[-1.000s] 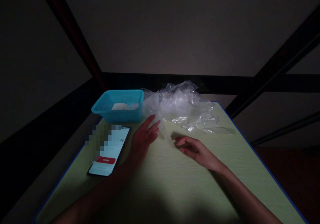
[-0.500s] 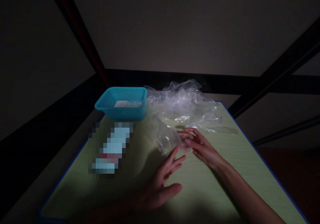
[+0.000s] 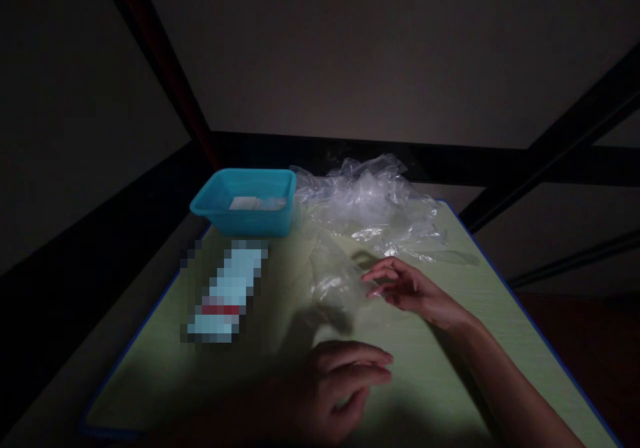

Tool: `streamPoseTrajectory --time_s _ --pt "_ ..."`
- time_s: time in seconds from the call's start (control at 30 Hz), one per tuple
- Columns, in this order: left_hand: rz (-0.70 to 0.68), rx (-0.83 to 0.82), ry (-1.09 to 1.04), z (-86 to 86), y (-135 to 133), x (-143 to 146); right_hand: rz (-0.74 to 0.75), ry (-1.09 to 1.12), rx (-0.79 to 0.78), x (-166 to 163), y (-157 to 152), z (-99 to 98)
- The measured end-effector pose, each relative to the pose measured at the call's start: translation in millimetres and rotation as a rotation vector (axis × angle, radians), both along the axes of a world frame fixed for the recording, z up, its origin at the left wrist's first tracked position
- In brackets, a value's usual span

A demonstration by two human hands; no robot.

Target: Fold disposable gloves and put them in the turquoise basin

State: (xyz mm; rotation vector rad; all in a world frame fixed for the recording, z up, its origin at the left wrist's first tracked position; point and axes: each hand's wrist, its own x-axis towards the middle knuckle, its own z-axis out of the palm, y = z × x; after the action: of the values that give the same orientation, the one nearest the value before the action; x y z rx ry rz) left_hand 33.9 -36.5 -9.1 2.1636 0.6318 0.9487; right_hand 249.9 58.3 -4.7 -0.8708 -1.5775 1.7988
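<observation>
Head view: handling 1 thin clear bag (image 3: 334,288), lying on the table (image 3: 420,349), seems the step in hand; the next move calls for a fine pinch. The right hand (image 3: 411,289), fingers apart, is at its edge; the left hand's (image 3: 350,383) grip I cannot tell. A blue tub (image 3: 245,223) holds something white (image 3: 243,203).

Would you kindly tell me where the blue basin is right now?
In the head view, the blue basin sits at the far-left corner of the table, just left of the crumpled clear plastic.
</observation>
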Motion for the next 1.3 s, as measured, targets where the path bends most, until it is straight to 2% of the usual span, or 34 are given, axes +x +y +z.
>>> streamPoseTrajectory --time_s 0.1,0.17,0.33,0.57,0.73,0.93,1.13,1.3 --pt "0.191 0.039 0.078 -2.5 11 -5 0.014 0.002 -0.023 2 -1 3.3" --pt "0.245 0.04 0.155 -5.2 19 -11 -0.015 0.0 -0.037 1 -2 4.2" --pt "0.203 0.056 0.375 -10.6 31 -24 -0.078 -0.023 -0.075 -1 -2 4.1" --pt "0.116 0.051 0.552 -15.3 33 -20 -0.097 0.038 -0.142 0 -1 5.2" --pt "0.16 0.135 0.614 -15.8 32 -18 -0.09 0.111 -0.18 -1 -2 3.4" --pt "0.275 0.328 0.66 -19.0 30 -13 -0.109 0.246 -0.266 -7 -4 1.8" --pt "0.455 0.499 0.624 -23.9 35 -13 -0.122 0.359 -0.322 -10 -6 1.3" --pt "0.509 0.574 0.518 -26.7 41 -18 -0.139 0.37 -0.325 -9 -6 1.5"
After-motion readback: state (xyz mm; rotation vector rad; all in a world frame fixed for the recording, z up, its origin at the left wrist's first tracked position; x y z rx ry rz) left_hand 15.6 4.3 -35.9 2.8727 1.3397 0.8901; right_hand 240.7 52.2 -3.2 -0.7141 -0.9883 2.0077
